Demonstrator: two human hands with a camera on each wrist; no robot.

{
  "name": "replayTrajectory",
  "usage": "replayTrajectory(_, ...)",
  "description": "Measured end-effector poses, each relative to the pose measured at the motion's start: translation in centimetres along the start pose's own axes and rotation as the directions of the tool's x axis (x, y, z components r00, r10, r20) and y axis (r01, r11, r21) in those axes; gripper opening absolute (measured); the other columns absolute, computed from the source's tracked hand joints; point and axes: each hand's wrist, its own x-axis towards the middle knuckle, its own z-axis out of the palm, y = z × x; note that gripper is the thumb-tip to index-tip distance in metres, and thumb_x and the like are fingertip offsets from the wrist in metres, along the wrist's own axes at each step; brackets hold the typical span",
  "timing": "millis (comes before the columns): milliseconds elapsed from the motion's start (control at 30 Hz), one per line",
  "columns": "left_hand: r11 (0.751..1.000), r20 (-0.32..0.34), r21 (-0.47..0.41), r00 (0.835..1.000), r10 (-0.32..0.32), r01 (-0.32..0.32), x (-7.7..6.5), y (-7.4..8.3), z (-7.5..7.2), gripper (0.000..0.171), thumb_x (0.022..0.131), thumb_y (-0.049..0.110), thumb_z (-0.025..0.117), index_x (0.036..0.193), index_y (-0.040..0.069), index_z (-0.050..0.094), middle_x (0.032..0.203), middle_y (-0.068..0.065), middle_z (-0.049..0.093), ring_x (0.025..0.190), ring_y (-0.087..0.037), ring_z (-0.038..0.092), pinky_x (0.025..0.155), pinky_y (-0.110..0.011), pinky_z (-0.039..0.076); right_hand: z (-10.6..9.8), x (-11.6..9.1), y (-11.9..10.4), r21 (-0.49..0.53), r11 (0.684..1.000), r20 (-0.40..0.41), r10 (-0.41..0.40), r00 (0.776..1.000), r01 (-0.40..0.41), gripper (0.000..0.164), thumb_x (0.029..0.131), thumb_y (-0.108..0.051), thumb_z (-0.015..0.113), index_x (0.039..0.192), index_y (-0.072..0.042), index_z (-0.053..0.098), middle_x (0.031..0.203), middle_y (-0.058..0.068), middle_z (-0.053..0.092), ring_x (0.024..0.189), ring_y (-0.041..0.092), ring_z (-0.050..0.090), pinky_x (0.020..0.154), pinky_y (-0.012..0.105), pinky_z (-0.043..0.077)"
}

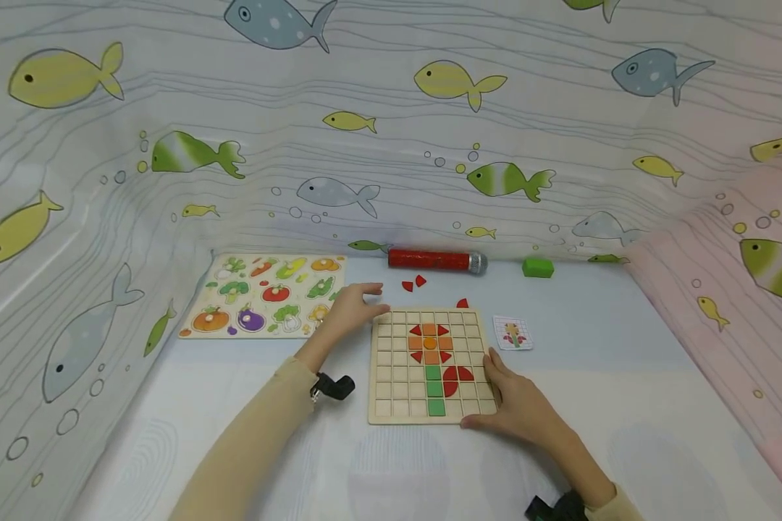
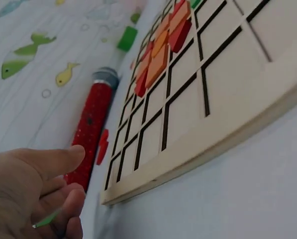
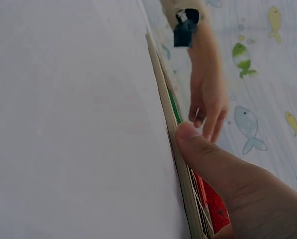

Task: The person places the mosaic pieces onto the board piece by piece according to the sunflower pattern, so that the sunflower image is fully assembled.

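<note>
A wooden grid board (image 1: 391, 405) lies in the middle of the table. On it, orange squares (image 1: 428, 329), an orange disc (image 1: 429, 344) and red triangles (image 1: 415, 330) form a flower over a stem of green squares (image 1: 435, 389). Several red quarter-round pieces (image 1: 451, 373) sit right of the stem. My right hand (image 1: 524, 405) holds the board at its near right corner, thumb (image 3: 203, 154) on the near edge and fingers along the right side. My left hand (image 1: 352, 311) hovers by the far left corner, thumb and forefinger spread, nothing visible between them.
Beyond the board lie loose red pieces (image 1: 407, 286), a red microphone (image 1: 430, 260) and a green block (image 1: 537, 268). A small pattern card (image 1: 513, 333) lies right of it. A vegetable puzzle (image 1: 198, 289) is at the left. Fish-printed cloth rises behind.
</note>
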Motion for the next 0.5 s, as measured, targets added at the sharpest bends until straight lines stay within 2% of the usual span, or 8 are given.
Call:
replayTrajectory(100,0.999,0.008,-0.035,1.000,-0.008,0.009,1.9,-0.2,0.8,0.057,0.097,0.025,0.078,0.147,0.005,0.062,0.139,-0.011,0.071,0.129,-0.034,0.066,0.108,-0.047,0.053,0.1,-0.2,0.0,0.003,1.000,-0.001,-0.002,1.000,0.002,0.138,0.067,-0.085,0.080,0.160,0.008,0.037,0.169,0.027,0.029,0.149,0.048,0.042,0.111,0.060,0.048)
replayTrajectory(233,0.980,-0.003,-0.191,0.999,-0.050,0.049,3.6,-0.4,1.8,0.054,0.096,0.022,0.080,0.144,0.003,0.064,0.135,-0.012,0.073,0.130,-0.032,0.066,0.105,-0.045,0.056,0.2,-0.2,0.0,0.001,1.000,0.004,-0.004,1.000,0.004,0.137,0.068,-0.085,0.079,0.160,0.007,0.037,0.169,0.027,0.030,0.150,0.047,0.042,0.111,0.059,0.048)
replayTrajectory(300,0.971,-0.014,-0.234,0.998,-0.057,0.052,4.3,-0.4,2.4,0.053,0.096,0.022,0.080,0.143,0.002,0.065,0.134,-0.013,0.074,0.131,-0.031,0.065,0.104,-0.045,0.056,0.2,-0.2,0.0,-0.003,1.000,0.005,-0.004,1.000,0.004,0.137,0.068,-0.085,0.079,0.160,0.007,0.037,0.169,0.027,0.030,0.149,0.047,0.043,0.111,0.058,0.049)
replayTrajectory(367,0.974,-0.029,-0.224,0.998,-0.048,0.040,4.9,-0.1,3.0,0.052,0.095,0.020,0.081,0.141,0.001,0.066,0.132,-0.015,0.074,0.130,-0.031,0.065,0.107,-0.045,0.054,0.2,-0.1,0.0,-0.006,1.000,0.003,-0.003,1.000,0.003,0.137,0.068,-0.085,0.079,0.160,0.007,0.037,0.168,0.027,0.030,0.149,0.048,0.043,0.111,0.058,0.049)
replayTrajectory(500,0.992,-0.069,-0.123,0.997,-0.048,0.039,5.8,0.9,3.9,0.051,0.093,0.021,0.082,0.136,-0.001,0.069,0.130,-0.018,0.074,0.127,-0.034,0.067,0.109,-0.046,0.052,0.1,0.0,0.0,-0.008,1.000,-0.006,0.001,1.000,-0.001,0.136,0.068,-0.084,0.080,0.160,0.007,0.038,0.169,0.027,0.030,0.148,0.048,0.044,0.110,0.059,0.049)
